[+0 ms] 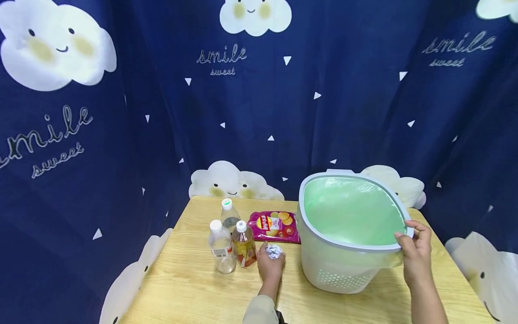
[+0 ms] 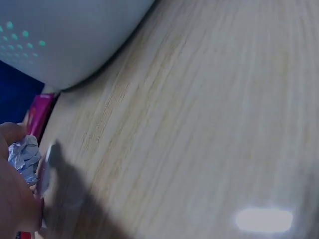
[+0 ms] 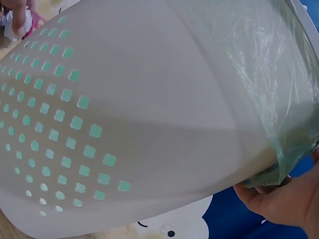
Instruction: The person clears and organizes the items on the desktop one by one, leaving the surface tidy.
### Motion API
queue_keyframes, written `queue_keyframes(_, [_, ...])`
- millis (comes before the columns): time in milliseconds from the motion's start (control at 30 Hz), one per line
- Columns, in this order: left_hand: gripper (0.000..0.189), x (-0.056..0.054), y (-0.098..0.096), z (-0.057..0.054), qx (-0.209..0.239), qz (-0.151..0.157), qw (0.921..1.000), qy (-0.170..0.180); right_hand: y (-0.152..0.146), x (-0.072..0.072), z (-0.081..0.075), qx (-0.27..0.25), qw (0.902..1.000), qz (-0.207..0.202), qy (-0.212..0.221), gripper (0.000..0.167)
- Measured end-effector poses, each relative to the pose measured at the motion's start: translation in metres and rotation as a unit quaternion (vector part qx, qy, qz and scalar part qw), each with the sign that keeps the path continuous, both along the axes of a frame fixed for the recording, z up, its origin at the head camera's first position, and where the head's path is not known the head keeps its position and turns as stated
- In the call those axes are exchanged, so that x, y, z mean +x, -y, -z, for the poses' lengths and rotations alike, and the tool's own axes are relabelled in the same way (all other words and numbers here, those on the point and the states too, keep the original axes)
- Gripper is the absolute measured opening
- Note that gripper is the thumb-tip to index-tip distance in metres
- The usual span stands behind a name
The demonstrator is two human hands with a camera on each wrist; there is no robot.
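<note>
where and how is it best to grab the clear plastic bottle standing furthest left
Probably around the round body of the clear plastic bottle, from its left: it stands upright with bare wooden tabletop there, while the amber-filled plastic bottle crowds its right and another clear, white-capped bottle stands behind.

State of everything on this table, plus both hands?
Bin: open-topped, lined
Green liner: folded over the bin's edge
Right hand: gripping that edge
Crumpled ball: held
Left hand: holding the ball
Front clear bottle: upright, capped
Rear clear bottle: upright, capped
Amber bottle: upright, capped
Chip packet: lying flat
</note>
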State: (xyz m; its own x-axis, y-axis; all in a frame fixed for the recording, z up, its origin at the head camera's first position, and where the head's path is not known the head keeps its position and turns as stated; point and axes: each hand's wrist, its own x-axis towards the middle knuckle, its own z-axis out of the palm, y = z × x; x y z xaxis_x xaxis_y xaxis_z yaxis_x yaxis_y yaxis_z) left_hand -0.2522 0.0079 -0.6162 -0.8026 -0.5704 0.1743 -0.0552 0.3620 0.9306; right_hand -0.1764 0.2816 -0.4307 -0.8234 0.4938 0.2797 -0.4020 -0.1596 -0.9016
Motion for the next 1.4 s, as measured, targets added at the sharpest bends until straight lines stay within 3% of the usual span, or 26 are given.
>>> queue_keyframes(200, [0.064, 0.016, 0.0, -0.008, 0.071, 0.041, 0.9966, -0.002, 0.0, 0.003, -0.001, -0.013, 0.9999, 0.007, -0.003, 0.036])
queue_keyframes(467, [0.06, 0.028, 0.003, -0.024, 0.123, 0.066, 0.9902, -0.013, 0.001, 0.001, -0.003, -0.022, 0.9996, 0.008, -0.015, 0.037])
queue_keyframes(700, [0.059, 0.039, 0.002, -0.046, 0.191, 0.108, 0.9749, -0.037, 0.002, 0.001, -0.003, -0.023, 0.9997, 0.008, -0.008, 0.037])
queue_keyframes(933, [0.06, 0.048, 0.002, -0.064, 0.208, 0.144, 0.9669, -0.03, 0.003, 0.002, -0.001, -0.015, 0.9998, 0.014, -0.007, 0.037])
queue_keyframes(1400, [0.064, 0.054, 0.005, -0.087, 0.219, 0.163, 0.961, -0.042, 0.001, -0.002, 0.0, -0.021, 0.9997, 0.004, -0.012, 0.037])
